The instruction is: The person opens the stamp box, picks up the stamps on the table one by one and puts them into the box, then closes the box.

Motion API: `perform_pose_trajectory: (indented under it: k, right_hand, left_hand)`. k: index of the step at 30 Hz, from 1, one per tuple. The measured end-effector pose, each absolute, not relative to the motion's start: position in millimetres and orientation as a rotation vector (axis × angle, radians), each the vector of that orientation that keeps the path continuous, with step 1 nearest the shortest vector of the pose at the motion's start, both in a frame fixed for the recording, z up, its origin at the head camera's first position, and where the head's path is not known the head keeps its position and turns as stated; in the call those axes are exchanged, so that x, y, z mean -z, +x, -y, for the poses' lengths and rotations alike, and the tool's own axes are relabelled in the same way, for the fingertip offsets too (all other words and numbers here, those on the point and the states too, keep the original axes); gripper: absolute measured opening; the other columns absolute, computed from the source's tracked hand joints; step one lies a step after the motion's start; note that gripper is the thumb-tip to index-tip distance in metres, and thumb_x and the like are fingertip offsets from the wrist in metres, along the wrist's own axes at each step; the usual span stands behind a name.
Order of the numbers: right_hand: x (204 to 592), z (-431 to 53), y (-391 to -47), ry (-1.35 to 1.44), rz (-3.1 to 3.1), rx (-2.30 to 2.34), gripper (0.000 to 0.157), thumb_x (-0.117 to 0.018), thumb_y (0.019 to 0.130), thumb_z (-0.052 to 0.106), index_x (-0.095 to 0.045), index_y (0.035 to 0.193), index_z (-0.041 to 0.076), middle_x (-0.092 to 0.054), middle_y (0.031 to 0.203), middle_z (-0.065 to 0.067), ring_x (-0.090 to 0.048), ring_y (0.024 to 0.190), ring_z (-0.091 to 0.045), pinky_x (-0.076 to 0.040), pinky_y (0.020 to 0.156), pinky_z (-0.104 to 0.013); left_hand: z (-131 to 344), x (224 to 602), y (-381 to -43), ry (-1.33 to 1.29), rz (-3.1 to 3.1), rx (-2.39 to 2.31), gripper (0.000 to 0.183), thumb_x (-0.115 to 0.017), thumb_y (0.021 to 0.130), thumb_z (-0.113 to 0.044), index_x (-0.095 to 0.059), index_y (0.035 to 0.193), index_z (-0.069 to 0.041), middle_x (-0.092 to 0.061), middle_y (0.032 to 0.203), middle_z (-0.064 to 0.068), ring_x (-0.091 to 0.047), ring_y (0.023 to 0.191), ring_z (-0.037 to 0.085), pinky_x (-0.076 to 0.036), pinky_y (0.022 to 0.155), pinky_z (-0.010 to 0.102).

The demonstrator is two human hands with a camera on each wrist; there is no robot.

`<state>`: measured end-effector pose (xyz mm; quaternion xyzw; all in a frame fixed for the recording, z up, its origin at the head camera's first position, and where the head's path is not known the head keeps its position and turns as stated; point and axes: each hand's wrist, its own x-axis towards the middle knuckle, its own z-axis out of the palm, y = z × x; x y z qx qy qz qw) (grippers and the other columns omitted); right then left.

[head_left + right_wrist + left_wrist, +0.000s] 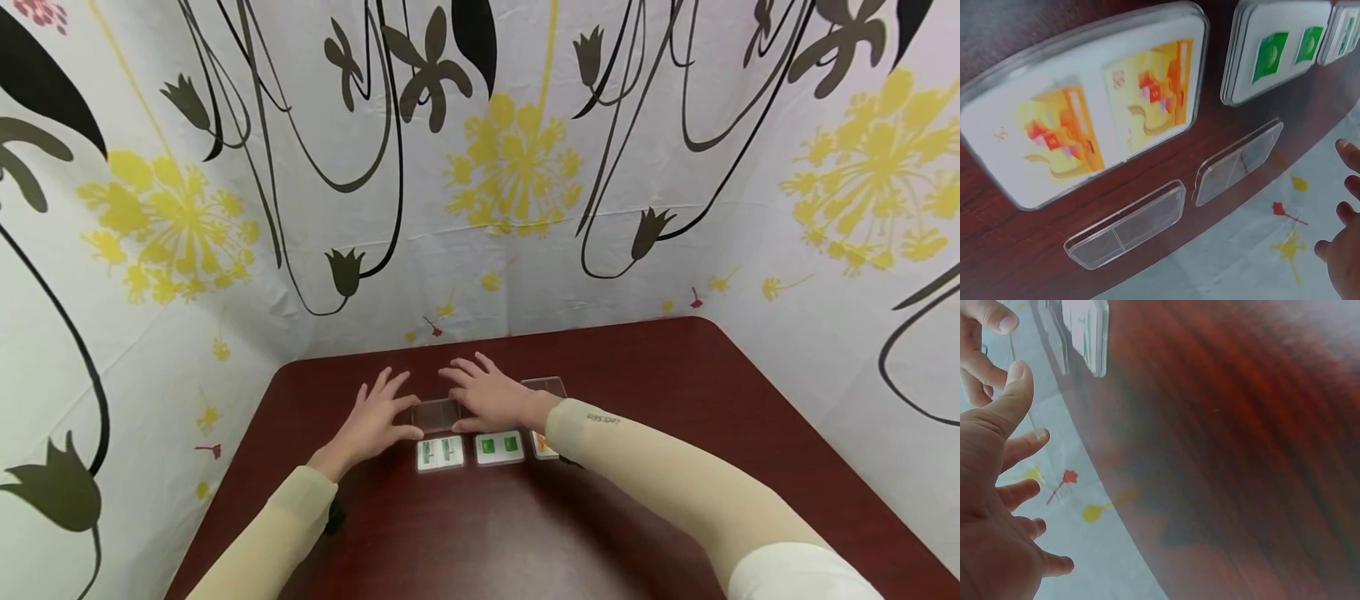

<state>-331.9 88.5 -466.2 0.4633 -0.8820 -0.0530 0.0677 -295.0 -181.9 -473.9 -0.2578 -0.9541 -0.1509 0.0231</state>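
Note:
Between my hands is a clear plastic lid (437, 415), a thin rectangular piece with rounded corners. My left hand (371, 422) holds its left end, thumb at the near corner and index finger at the far one, other fingers spread. Its opposite end is held by my right hand (491, 396). Just nearer to me stand a case with green-printed packets (440, 452) and a case with two green packets (498, 447). A case with orange packets (1104, 112) is partly hidden by my right wrist in the head view.
Two more clear lids, one behind the orange case (1125, 228) and one behind the middle case (1238, 162), lie on the dark red table (480, 533). A flower-patterned cloth (495, 275) hangs along the table's far edge and both sides.

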Motion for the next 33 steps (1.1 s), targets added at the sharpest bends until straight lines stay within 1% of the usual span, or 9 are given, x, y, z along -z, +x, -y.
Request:
perform_pose_trajectory:
  k: [6, 11, 17, 21, 26, 33]
  right_hand:
    - [469, -86, -319, 1.444, 2.627, 0.146, 0.059, -0.057, 0.093, 0.067, -0.07, 0.124, 0.019, -0.027, 0.163, -0.004, -0.021, 0.15, -0.029, -0.014, 0.117, -0.063]
    - [473, -82, -309, 1.478, 2.625, 0.168, 0.056, -0.056, 0.094, 0.066, -0.072, 0.12, 0.019, -0.027, 0.163, -0.005, -0.022, 0.149, -0.03, -0.015, 0.117, -0.062]
    - [481, -84, -301, 1.506, 2.611, 0.192, 0.056, -0.056, 0.094, 0.066, -0.072, 0.119, 0.019, -0.029, 0.162, -0.006, -0.025, 0.148, -0.03, -0.018, 0.116, -0.061]
    - [487, -86, -300, 1.514, 2.602, 0.187, 0.055, -0.056, 0.093, 0.067, -0.072, 0.115, 0.02, -0.03, 0.161, -0.006, -0.026, 0.147, -0.031, -0.019, 0.116, -0.061]
    - [493, -86, -301, 1.51, 2.616, 0.183, 0.058, -0.054, 0.092, 0.07, -0.072, 0.116, 0.021, -0.03, 0.162, -0.006, -0.026, 0.147, -0.031, -0.019, 0.116, -0.06]
    - [496, -85, -300, 1.481, 2.626, 0.177, 0.059, -0.057, 0.091, 0.07, -0.072, 0.119, 0.02, -0.03, 0.161, -0.005, -0.027, 0.147, -0.03, -0.022, 0.116, -0.059]
  left_hand:
    - [184, 478, -279, -0.846, 2.957, 0.485, 0.054, -0.079, 0.085, -0.048, -0.07, 0.127, -0.016, -0.032, 0.161, 0.013, -0.011, 0.151, 0.041, -0.013, 0.11, 0.074]
    - [187, 486, -270, -0.857, 2.98, 0.521, 0.05, -0.079, 0.085, -0.045, -0.07, 0.125, -0.016, -0.035, 0.159, 0.011, -0.011, 0.152, 0.039, -0.013, 0.11, 0.074]
    - [184, 494, -264, -0.884, 3.005, 0.511, 0.054, -0.079, 0.084, -0.049, -0.071, 0.125, -0.016, -0.036, 0.158, 0.011, -0.011, 0.152, 0.038, -0.013, 0.11, 0.074]
    - [180, 499, -263, -0.856, 3.025, 0.455, 0.057, -0.079, 0.082, -0.054, -0.071, 0.125, -0.018, -0.036, 0.159, 0.01, -0.011, 0.152, 0.037, -0.014, 0.111, 0.072]
    - [178, 503, -262, -0.831, 3.036, 0.411, 0.057, -0.08, 0.08, -0.056, -0.072, 0.123, -0.021, -0.036, 0.158, 0.008, -0.012, 0.152, 0.035, -0.014, 0.112, 0.071]
    - [177, 504, -262, -0.829, 3.016, 0.4, 0.058, -0.081, 0.078, -0.056, -0.073, 0.122, -0.019, -0.039, 0.156, 0.01, -0.015, 0.151, 0.037, -0.017, 0.111, 0.072]
